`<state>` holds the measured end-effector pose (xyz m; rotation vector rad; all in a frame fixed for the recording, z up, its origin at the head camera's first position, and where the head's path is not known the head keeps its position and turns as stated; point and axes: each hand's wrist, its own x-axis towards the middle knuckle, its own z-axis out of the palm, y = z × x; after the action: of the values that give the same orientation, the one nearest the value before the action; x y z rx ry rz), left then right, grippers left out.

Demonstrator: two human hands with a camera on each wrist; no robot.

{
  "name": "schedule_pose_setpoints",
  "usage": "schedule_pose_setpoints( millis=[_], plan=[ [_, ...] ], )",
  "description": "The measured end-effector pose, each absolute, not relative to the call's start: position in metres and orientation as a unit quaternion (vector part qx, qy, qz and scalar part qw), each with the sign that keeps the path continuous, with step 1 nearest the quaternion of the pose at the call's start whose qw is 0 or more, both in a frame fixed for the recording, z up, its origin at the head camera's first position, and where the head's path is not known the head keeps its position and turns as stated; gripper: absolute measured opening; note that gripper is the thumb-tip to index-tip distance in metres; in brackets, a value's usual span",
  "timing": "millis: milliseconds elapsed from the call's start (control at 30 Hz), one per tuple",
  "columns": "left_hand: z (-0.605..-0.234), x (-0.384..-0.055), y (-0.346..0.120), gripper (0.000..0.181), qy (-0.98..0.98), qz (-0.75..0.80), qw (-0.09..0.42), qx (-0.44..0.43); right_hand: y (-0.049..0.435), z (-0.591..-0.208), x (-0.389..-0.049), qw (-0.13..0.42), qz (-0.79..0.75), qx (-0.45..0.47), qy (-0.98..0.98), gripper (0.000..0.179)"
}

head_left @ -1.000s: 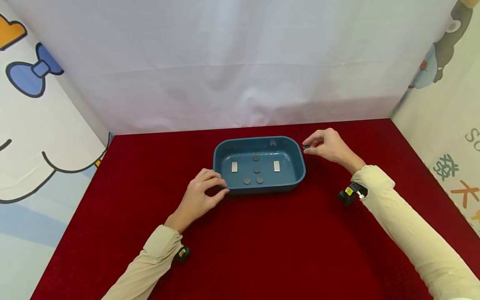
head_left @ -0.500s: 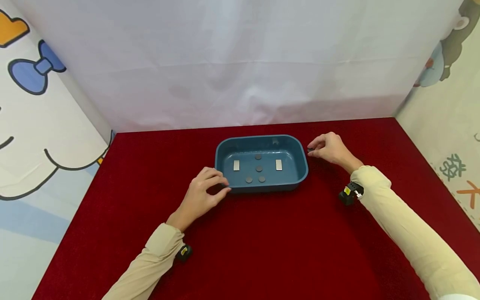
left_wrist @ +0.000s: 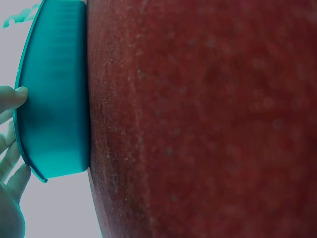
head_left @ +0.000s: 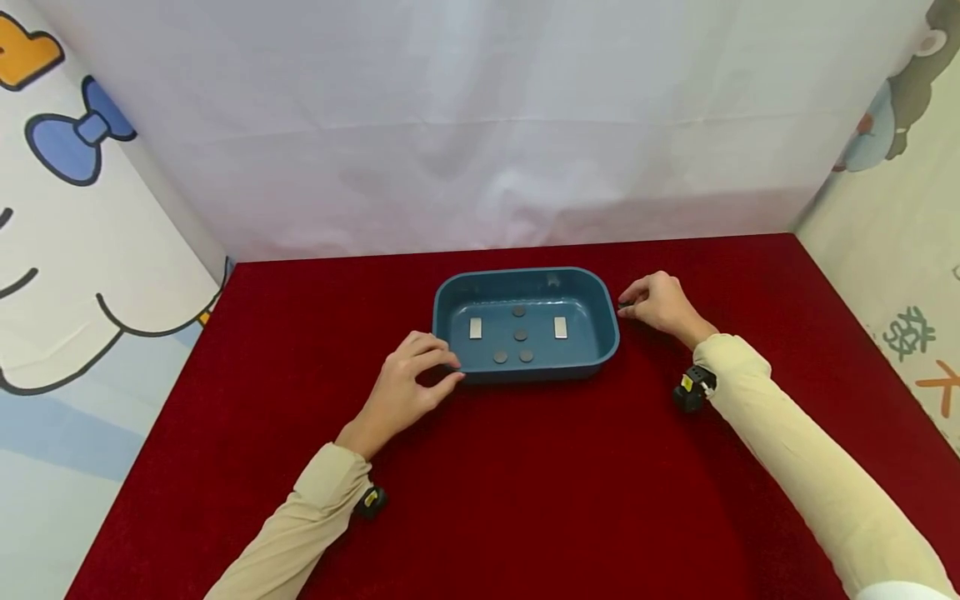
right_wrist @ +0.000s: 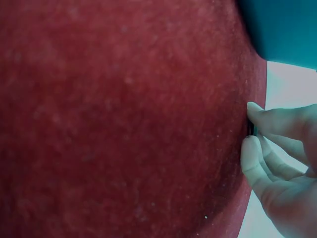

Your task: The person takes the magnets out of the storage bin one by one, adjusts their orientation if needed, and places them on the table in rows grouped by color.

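Note:
A blue-grey rectangular tray [head_left: 517, 377] with rounded corners stands on the red cloth. At its front left corner, my left hand [head_left: 405, 383] grips the rim, the thumb against the outer wall [left_wrist: 54, 94] in the left wrist view. Just right of the tray, my right hand [head_left: 663, 308] pinches a small dark disc [right_wrist: 251, 129] between thumb and fingers, low over the cloth; most of the disc is hidden. Inside the tray lie several small grey discs [head_left: 521, 335], a silver rectangular block [head_left: 476, 327] on the left and another silver block [head_left: 560, 327] on the right.
Red cloth [head_left: 525, 483] covers the table all round the tray. A white curtain [head_left: 465, 150] hangs along the back edge. Printed panels stand at the left [head_left: 67, 275] and right [head_left: 900, 250]. Each wrist wears a small black camera [head_left: 371, 502].
My right hand has come down beside the tray with the dark disc, from about rim height towards the cloth. My left hand keeps its grip on the rim. The whole view has shifted slightly.

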<state>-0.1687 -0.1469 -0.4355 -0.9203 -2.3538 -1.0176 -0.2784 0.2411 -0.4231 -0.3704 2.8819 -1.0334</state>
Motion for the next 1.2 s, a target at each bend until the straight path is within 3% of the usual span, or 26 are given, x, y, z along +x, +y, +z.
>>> schedule_pose_setpoints(
  millis=[467, 1200],
  plan=[
    [-0.435, -0.170, -0.147, 0.012, -0.842, -0.369, 0.208, -0.335, 0.242, -0.414, -0.273, 0.054, -0.330, -0.113, 0.936, 0.019],
    [-0.437, -0.171, -0.146, 0.013, -0.835, -0.378, 0.215, -0.338, 0.246, -0.385, -0.258, -0.006, -0.366, -0.143, 0.920, 0.021]
  ],
)
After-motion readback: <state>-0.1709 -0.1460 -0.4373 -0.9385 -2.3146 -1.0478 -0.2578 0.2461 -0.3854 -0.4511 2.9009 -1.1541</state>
